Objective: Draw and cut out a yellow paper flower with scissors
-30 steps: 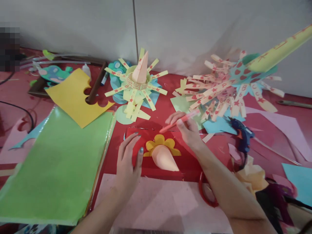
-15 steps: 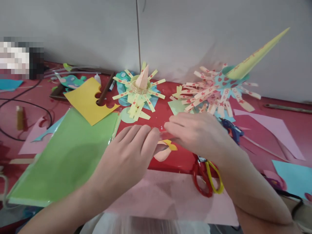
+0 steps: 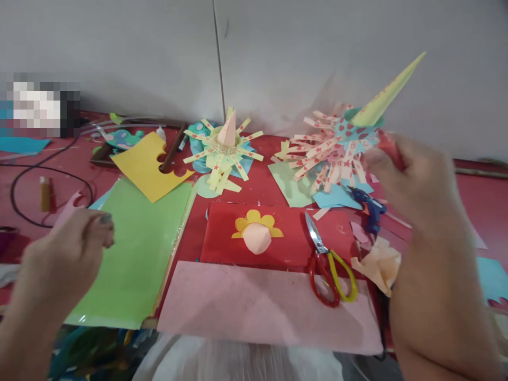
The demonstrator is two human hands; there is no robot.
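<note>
The right hand (image 3: pixel 416 174) is blurred, and its grip hides most of a red object (image 3: pixel 391 148), possibly a pen.

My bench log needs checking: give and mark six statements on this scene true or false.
1. The left hand and right hand are apart. True.
2. The scissors lie left of the glue gun in view. True.
3. The right hand has the glue gun in its grip. False: it holds a red item.
4. The yellow petals lie on the red board. True.
5. The left hand touches the scissors. False: they are apart.
6. The scissors lie wholly on the red board. False: their handles reach over the pink sheet.
</note>
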